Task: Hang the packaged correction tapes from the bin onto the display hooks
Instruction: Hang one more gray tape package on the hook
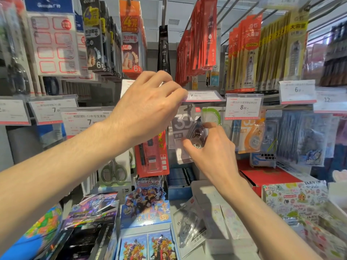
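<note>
Grey-carded correction tape in its clear moulded blister [187, 136] hangs just right of centre, pinched in my right hand [212, 152]: my thumb lies across the glossy bubble over the round tape wheel and my forefinger curls on the pack's right edge. The card's top sits right under the clear plastic price-label strip [203, 96], which reads 7. My left hand [148, 107] is at eleven o'clock from the pack, knuckles up, fingers curled down onto the left end of that strip; I cannot tell whether they grip it or only press on it.

At three o'clock from the pack hangs an orange-carded tape pack [252, 136] with a rounded orange dispenser, and between the two a green-ringed one shows, half hidden. At nine o'clock from my right hand hangs a flat red blister card [152, 156], with steel scissors in a clear pack [112, 172] farther left.

Down at six o'clock, another clear blister-packed correction tape [191, 226] lies tilted in the pale grey cardboard bin [225, 246]. Glossy cartoon card boxes [145, 207] stand to its left.
</note>
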`<state>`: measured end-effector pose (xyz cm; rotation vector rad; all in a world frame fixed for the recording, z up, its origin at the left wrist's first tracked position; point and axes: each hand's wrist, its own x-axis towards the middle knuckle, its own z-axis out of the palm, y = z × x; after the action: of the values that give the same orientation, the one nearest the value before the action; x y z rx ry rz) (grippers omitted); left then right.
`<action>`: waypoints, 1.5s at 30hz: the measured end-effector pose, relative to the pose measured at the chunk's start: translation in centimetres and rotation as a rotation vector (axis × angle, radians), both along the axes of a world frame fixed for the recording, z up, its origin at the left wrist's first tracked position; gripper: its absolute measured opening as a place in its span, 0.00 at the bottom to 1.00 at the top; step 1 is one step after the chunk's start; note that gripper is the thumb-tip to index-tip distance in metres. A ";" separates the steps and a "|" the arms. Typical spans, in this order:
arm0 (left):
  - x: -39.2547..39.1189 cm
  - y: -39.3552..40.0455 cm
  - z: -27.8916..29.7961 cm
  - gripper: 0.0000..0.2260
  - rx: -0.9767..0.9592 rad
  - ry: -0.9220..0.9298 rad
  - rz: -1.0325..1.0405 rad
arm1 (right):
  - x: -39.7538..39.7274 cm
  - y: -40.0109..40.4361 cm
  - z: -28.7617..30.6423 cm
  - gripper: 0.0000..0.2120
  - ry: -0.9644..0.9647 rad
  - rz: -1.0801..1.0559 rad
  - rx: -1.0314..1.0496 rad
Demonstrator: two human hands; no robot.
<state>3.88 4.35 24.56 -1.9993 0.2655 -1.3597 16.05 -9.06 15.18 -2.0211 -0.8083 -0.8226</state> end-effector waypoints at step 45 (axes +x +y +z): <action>-2.8 -0.2 -20.5 0.16 -0.712 0.575 0.172 | 3.9 -2.0 -15.5 0.11 0.638 0.059 -0.725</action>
<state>1.09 4.14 4.06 -2.9099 -0.1696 -0.7894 19.91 -11.02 -0.31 -2.6412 -0.8386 0.2257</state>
